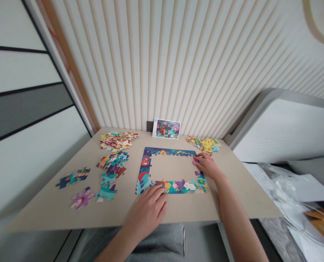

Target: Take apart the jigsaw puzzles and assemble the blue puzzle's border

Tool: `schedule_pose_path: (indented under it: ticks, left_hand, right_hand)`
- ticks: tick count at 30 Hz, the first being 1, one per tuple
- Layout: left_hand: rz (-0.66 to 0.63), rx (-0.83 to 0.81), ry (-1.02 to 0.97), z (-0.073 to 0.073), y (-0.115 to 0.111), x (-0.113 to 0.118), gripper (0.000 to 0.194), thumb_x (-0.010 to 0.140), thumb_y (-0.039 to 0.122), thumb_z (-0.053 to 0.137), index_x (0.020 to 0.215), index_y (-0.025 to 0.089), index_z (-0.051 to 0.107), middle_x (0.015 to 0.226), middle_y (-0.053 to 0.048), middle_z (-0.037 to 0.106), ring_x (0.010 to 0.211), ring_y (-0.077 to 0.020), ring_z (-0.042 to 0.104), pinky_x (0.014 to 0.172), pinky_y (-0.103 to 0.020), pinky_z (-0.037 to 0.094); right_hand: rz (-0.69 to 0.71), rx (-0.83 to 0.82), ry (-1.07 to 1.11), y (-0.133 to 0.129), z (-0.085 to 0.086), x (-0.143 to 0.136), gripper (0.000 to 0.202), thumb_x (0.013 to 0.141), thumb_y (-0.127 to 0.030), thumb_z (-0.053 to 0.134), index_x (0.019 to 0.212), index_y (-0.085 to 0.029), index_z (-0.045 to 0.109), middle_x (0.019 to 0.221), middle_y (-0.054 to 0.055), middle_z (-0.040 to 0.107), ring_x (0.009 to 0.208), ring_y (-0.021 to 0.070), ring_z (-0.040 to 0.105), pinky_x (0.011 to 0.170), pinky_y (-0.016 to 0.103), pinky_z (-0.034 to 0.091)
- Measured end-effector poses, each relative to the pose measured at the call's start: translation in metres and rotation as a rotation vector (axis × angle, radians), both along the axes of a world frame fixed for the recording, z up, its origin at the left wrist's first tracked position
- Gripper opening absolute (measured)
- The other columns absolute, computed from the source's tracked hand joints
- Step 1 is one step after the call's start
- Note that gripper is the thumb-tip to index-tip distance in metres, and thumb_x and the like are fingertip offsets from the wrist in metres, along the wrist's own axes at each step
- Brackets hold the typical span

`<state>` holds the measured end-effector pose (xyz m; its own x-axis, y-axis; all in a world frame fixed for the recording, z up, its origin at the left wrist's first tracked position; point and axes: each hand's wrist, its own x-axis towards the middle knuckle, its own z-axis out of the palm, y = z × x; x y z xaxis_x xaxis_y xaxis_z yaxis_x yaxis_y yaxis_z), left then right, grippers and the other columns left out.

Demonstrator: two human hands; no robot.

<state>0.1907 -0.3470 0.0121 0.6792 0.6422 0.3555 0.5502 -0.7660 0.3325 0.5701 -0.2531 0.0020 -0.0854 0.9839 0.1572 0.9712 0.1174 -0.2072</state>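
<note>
A jigsaw puzzle border (145, 162) lies on the table, joined into a rectangle with bare tabletop inside it. My right hand (207, 165) is at its right side, fingertips on a pink and purple puzzle piece (194, 160) by the upper right corner. Part of that side is hidden under the hand. My left hand (151, 205) rests on the border's lower edge, fingers stretched out and lying flat, covering some of the printed picture. Behind the border, a card with the puzzle's picture (166, 129) leans upright against the wall.
Loose pieces lie in piles: reddish and cream (115, 142) at back left, teal and purple (113, 171) left of the border, yellow (205, 143) at back right. A joined blue strip (73, 177) and a pink cluster (82, 198) lie further left. Plastic wrap (283, 185) sits beyond the table's right edge.
</note>
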Motion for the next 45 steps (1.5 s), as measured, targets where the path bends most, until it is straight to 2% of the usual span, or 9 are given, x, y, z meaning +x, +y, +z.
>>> schedule_pose_path:
  ticks: [4,9,15,20,26,29,32,37,45]
  left_hand:
    - [-0.003,0.0,-0.004,-0.001,0.0,0.0,0.025,0.098,0.021,0.05,0.119,0.022,0.063,0.132,-0.008,0.062,0.132,-0.0256,0.05,0.113,-0.049,0.044]
    - [-0.002,0.007,-0.016,-0.001,0.0,0.0,0.026,0.098,0.021,0.05,0.12,0.022,0.063,0.131,-0.008,0.062,0.132,-0.0254,0.051,0.112,-0.048,0.044]
    - [0.002,0.0,-0.037,-0.001,0.0,0.0,0.024,0.098,0.021,0.051,0.119,0.022,0.063,0.13,-0.008,0.062,0.131,-0.0251,0.051,0.112,-0.049,0.043]
    - [0.023,-0.012,-0.055,0.001,-0.002,0.001,0.02,0.096,0.022,0.055,0.114,0.022,0.063,0.127,-0.006,0.063,0.13,-0.0229,0.051,0.113,-0.045,0.042]
    - [0.037,0.059,-0.044,0.008,-0.006,-0.002,0.022,0.097,0.024,0.055,0.117,0.021,0.062,0.128,-0.007,0.063,0.131,-0.0234,0.05,0.116,-0.044,0.038]
    - [0.138,0.086,-0.036,0.016,0.002,-0.018,0.024,0.097,0.025,0.054,0.119,0.021,0.062,0.128,-0.008,0.063,0.126,-0.0246,0.053,0.113,-0.045,0.039]
    - [0.323,0.098,0.0,0.021,0.019,-0.049,0.027,0.097,0.026,0.053,0.122,0.021,0.062,0.125,-0.009,0.064,0.12,-0.0256,0.055,0.107,-0.045,0.043]
    - [0.599,0.082,0.122,0.012,0.038,-0.105,0.032,0.095,0.025,0.053,0.126,0.021,0.062,0.126,-0.012,0.063,0.115,-0.0277,0.058,0.1,-0.045,0.046]
    - [0.671,0.045,0.153,0.0,0.04,-0.149,0.033,0.097,0.031,0.05,0.125,0.021,0.065,0.13,-0.012,0.063,0.12,-0.0285,0.058,0.104,-0.046,0.043]
  right_hand:
    - [0.007,0.015,0.079,0.0,0.0,0.0,0.04,0.098,-0.049,0.049,0.127,-0.03,0.069,0.127,0.01,0.061,0.119,0.0267,0.056,0.102,0.038,0.043]
    - [-0.048,0.197,0.221,0.004,-0.006,0.007,0.046,0.102,-0.037,0.037,0.14,-0.021,0.057,0.123,0.013,0.062,0.113,0.0248,0.058,0.103,0.039,0.044]
    - [-0.02,0.067,0.118,0.009,-0.012,0.011,0.036,0.096,-0.038,0.05,0.118,-0.024,0.074,0.116,0.011,0.065,0.108,0.0255,0.061,0.101,0.039,0.045]
    - [-0.055,0.139,0.182,0.011,-0.015,0.014,0.039,0.097,-0.039,0.045,0.118,-0.021,0.073,0.116,0.012,0.068,0.105,0.0265,0.064,0.097,0.04,0.048]
    - [-0.049,0.169,0.232,0.022,-0.032,0.029,0.041,0.094,-0.045,0.045,0.112,-0.021,0.074,0.113,0.012,0.071,0.101,0.028,0.066,0.09,0.04,0.052]
    - [-0.042,0.173,0.217,0.026,-0.037,0.032,0.042,0.092,-0.046,0.047,0.11,-0.021,0.075,0.112,0.011,0.071,0.101,0.028,0.067,0.089,0.04,0.052]
    - [-0.035,0.165,0.2,0.026,-0.036,0.031,0.044,0.091,-0.047,0.046,0.112,-0.021,0.075,0.111,0.011,0.072,0.096,0.0273,0.068,0.087,0.04,0.052]
    - [0.012,0.153,0.181,0.025,-0.033,0.028,0.044,0.091,-0.047,0.047,0.11,-0.02,0.076,0.109,0.012,0.073,0.098,0.0286,0.068,0.087,0.039,0.052]
    - [0.046,0.124,0.144,0.03,-0.037,0.034,0.046,0.093,-0.049,0.046,0.11,-0.018,0.076,0.11,0.013,0.072,0.099,0.0305,0.067,0.09,0.043,0.052]
